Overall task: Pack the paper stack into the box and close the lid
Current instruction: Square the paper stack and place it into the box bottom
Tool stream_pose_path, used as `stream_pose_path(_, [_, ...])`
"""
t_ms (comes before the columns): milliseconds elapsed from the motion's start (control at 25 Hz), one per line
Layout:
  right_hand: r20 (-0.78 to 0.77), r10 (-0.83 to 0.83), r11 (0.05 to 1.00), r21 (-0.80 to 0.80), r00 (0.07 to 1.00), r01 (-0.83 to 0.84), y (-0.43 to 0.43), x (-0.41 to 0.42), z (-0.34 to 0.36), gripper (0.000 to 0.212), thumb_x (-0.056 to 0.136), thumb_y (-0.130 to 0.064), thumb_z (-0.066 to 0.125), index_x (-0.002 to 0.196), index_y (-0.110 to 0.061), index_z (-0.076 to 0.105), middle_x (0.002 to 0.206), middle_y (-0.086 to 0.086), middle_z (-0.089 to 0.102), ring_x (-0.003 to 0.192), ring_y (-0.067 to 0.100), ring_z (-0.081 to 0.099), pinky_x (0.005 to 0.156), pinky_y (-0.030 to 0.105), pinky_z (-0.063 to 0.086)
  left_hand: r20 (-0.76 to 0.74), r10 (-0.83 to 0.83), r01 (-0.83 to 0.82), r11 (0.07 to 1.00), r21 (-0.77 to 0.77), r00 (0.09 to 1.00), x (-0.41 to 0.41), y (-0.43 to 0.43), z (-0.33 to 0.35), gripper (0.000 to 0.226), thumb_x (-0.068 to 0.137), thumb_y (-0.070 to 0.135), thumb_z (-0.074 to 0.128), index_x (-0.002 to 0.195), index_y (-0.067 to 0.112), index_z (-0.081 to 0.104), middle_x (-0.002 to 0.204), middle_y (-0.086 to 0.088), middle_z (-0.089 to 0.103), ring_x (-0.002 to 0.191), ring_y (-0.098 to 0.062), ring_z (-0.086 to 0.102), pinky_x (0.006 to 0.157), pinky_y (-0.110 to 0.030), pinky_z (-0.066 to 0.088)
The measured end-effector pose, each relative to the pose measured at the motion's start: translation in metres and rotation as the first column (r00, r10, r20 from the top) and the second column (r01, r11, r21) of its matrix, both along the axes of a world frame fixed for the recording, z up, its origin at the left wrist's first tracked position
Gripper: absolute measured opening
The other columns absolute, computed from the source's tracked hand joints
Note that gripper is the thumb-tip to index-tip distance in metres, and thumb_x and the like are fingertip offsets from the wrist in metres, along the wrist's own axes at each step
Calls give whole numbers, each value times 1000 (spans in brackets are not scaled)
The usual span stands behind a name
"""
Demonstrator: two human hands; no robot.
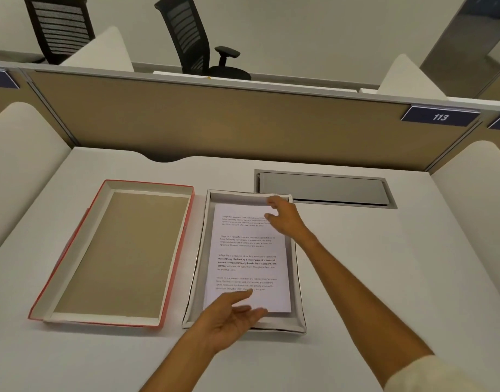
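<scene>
While the white printed paper stack [250, 258] lies flat inside the shallow grey-white cardboard box [200, 267] on the pale desk [384, 264], your two hands sit at its opposite ends: your right hand [285, 219] at the far end, fingers loosely spread over the top edge of the sheets, and your left hand [229, 321] at the near end, palm up and open over the bottom edge. Neither hand is closed on anything; whether the fingertips actually touch the paper is hard to tell through the blur. The stack sits a little towards the right wall of the box, with a bare strip along its left side. To the left, just beside the box, the red-edged rectangular lid [113, 253] rests upside down, its brown cardboard inside facing up. You can judge the paper as light, limp and slippery sheet on sheet, so it should be nudged square by its edges, not pinched in the middle. The lid looks stiff but thin-walled; you would do best to take it by both long sides, turn it over and lower it level, since a tilted rim could catch the box wall or curl a sheet.
</scene>
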State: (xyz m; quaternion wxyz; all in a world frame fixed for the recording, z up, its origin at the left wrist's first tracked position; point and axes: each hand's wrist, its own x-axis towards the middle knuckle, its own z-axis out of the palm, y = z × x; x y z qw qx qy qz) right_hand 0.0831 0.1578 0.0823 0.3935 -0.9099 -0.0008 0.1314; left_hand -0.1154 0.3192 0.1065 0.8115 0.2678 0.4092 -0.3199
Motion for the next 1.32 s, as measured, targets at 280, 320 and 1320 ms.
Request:
stream_pose_path(280, [-56, 236, 955, -170, 970, -243, 21, 44, -22, 44, 95, -18, 56, 138, -14, 47, 142, 8, 51, 130, 28, 47, 107, 39, 39, -48, 39, -41, 998, -40, 998, 7, -4, -13, 26, 86, -8, 60, 103, 11, 60, 123, -24, 61, 120, -50, 52, 106, -61, 39])
stream_pose_path(320, [-65, 256, 947, -182, 964, -264, 24, 49, -25, 43, 95, -18, 55, 137, -13, 48, 141, 9, 52, 128, 28, 49, 107, 39, 40, -63, 37, -39, 999, -33, 997, 9, -4, -16, 26, 85, -8, 61, 102, 11, 59, 123, -24, 60, 120, -49, 52, 106, -61, 39])
stream_pose_path(1320, [-19, 251, 956, -155, 968, -251, 22, 72, -52, 30, 96, -9, 48, 118, -10, 68, 122, 11, 67, 113, 26, 60, 98, 29, 44, -131, -79, 83, 996, 20, 988, 22, -2, -50, 31, 76, -20, 64, 98, 0, 61, 121, -26, 61, 113, -49, 57, 102, -58, 44])
